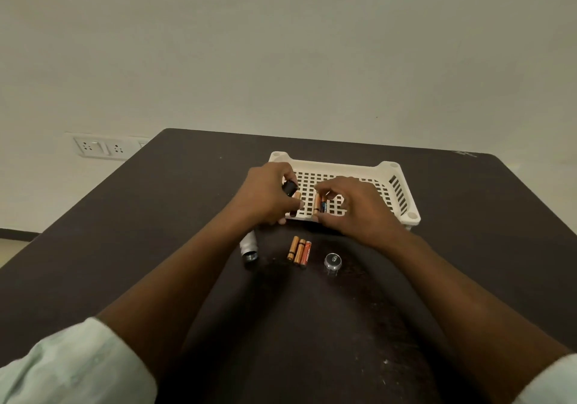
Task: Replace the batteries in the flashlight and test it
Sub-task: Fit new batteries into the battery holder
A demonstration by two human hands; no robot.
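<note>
My left hand [265, 196] grips a black battery holder [289, 187] with one gold battery [297, 199] in it, above the near left corner of the white basket [401, 191]. My right hand [352, 205] pinches two batteries [320, 207] over the basket's front edge, one gold and one dark. Three more batteries [299, 250] lie side by side on the dark table [125, 216], two gold and one red. The silver flashlight body [249, 247] lies left of them, partly hidden under my left wrist. Its round end cap [332, 261] sits to their right.
The white perforated basket stands just beyond my hands at mid-table. A wall socket panel [100, 147] is off the table's far left corner. My pale sleeves [71, 369] show at the bottom corners.
</note>
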